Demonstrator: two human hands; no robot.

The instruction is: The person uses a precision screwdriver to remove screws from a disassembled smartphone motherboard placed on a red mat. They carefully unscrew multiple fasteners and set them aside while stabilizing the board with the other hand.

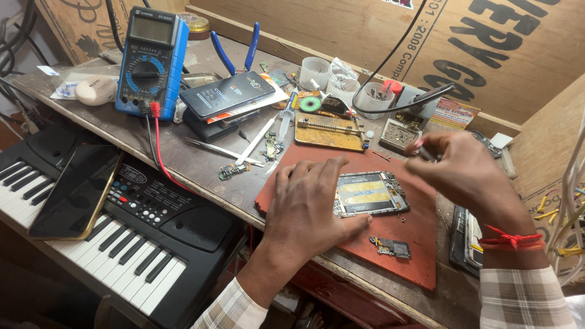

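My left hand lies flat on the left end of an opened phone, pressing it onto a red-brown work mat. The phone's inside shows, with yellow tape strips across it. My right hand hovers above the phone's right end with its fingers pinched on a small dark tool; what kind of tool I cannot tell. A small circuit board lies on the mat near the front edge.
A blue multimeter with red and black leads stands at the back left. A dark phone, tweezers, blue pliers, small cups and a brass board holder crowd the bench. A black keyboard carrying a phone sits below left.
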